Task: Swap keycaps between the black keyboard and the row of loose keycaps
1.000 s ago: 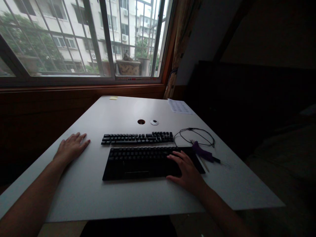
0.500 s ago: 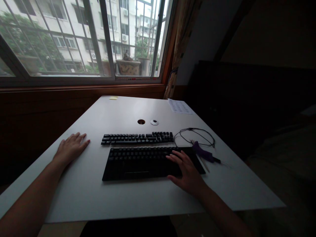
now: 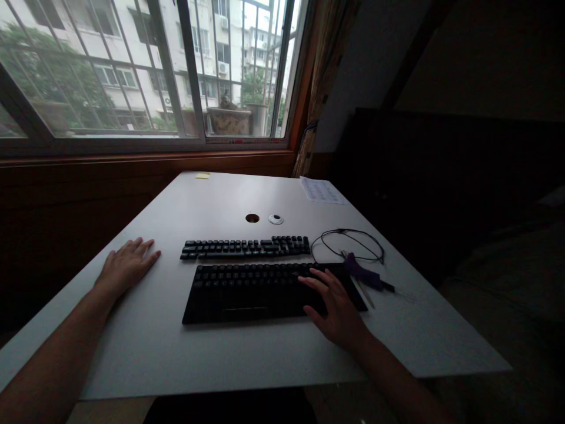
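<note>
A black keyboard (image 3: 247, 303) lies on the white table (image 3: 220, 365); keycaps fill its upper rows, while its lower part looks bare and dark. Over its right side rests my right hand (image 3: 333, 306), fingers spread, holding nothing. Whether the fingertips press on the keys I cannot tell. Just behind the keyboard, loose black keycaps (image 3: 238, 248) stand in rows. My left hand (image 3: 126, 264) lies flat on the table to the left of both, fingers apart. Right of the keyboard is a purple-handled tool (image 3: 364, 274) with thin wires at its end, beside a slim stick-like tool (image 3: 367, 295).
A black cable (image 3: 353, 231) loops behind the purple tool. Farther back are a round hole (image 3: 252, 218) in the tabletop and its white cover (image 3: 276, 219). Printed paper (image 3: 322, 190) and a yellow sticky note (image 3: 203, 175) lie near the far edge, below a barred window.
My right hand has shifted very slightly to the right over the keyboard, its thumb a little farther right. My left hand and the things on the table have stayed put.
</note>
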### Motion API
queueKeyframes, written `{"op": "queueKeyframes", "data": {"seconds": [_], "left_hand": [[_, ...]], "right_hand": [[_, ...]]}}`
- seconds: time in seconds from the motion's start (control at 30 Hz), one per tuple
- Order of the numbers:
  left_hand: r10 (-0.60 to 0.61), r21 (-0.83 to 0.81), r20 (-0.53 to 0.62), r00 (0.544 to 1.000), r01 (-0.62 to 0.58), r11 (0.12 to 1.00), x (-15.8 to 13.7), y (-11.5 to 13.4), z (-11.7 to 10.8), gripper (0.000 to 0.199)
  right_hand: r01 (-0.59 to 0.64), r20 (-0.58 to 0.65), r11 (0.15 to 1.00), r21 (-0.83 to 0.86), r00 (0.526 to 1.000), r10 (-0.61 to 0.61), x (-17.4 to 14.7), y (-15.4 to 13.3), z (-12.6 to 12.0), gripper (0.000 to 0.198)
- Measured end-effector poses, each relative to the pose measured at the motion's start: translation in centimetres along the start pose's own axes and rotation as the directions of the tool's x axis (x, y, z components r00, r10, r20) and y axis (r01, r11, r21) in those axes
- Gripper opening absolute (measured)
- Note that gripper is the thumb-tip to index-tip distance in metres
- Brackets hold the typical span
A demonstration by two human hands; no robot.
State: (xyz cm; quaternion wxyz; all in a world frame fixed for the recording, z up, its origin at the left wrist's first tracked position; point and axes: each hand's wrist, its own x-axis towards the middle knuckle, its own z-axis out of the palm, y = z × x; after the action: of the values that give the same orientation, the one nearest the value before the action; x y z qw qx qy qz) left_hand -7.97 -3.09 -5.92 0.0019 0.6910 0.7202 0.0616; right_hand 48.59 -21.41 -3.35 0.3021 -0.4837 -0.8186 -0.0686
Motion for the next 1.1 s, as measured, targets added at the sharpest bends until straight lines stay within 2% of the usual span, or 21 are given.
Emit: {"op": "queueKeyframes", "data": {"seconds": [0.17,0.27,0.37,0.43,0.53,0.7,0.8,0.97,1.1], "left_hand": [[0.002,-0.008,-0.014,1.0,-0.002,1.0,0.06,-0.09,0.03,0.074],[-0.008,-0.01,-0.025,1.0,0.008,1.0,0.15,-0.18,0.2,0.074],[0.004,-0.017,-0.038,0.999,-0.005,1.0,0.12,-0.17,0.28,0.074],[0.007,-0.015,-0.033,0.999,-0.008,1.0,0.06,-0.13,0.25,0.075],[0.005,-0.004,-0.023,1.0,-0.005,1.0,-0.03,-0.06,0.12,0.077],[-0.006,0.021,-0.004,1.0,0.006,1.0,-0.13,0.2,-0.18,0.078],[-0.006,0.039,0.0,1.0,0.006,0.999,-0.15,0.25,-0.16,0.077],[0.012,0.033,-0.01,1.0,-0.012,0.999,0.03,-0.09,0.24,0.075],[0.005,0.023,-0.007,1.0,-0.005,1.0,0.3,-0.25,0.37,0.074]], "right_hand": [[-0.003,-0.043,1.0,0.007,0.999,0.003,-0.11,0.23,0.19,0.044],[0.003,0.004,1.0,-0.004,1.0,-0.003,-0.05,0.14,0.1,0.048],[0.007,-0.049,1.0,-0.004,0.999,-0.007,-0.01,0.04,0.0,0.04],[-0.012,-0.065,1.0,-0.011,0.998,0.012,-0.01,0.0,-0.03,0.041],[0.002,-0.003,1.0,-0.023,1.0,-0.003,0.0,0.0,0.0,0.048],[-0.013,-0.038,1.0,-0.008,0.999,0.012,-0.04,0.12,0.08,0.046],[-0.009,0.035,1.0,-0.007,0.999,0.009,-0.08,0.24,0.14,0.052],[-0.011,-0.019,1.0,0.01,1.0,0.011,-0.17,0.35,0.21,0.045],[0.001,0.015,1.0,0.002,1.0,-0.001,-0.08,0.24,0.14,0.047]]}}
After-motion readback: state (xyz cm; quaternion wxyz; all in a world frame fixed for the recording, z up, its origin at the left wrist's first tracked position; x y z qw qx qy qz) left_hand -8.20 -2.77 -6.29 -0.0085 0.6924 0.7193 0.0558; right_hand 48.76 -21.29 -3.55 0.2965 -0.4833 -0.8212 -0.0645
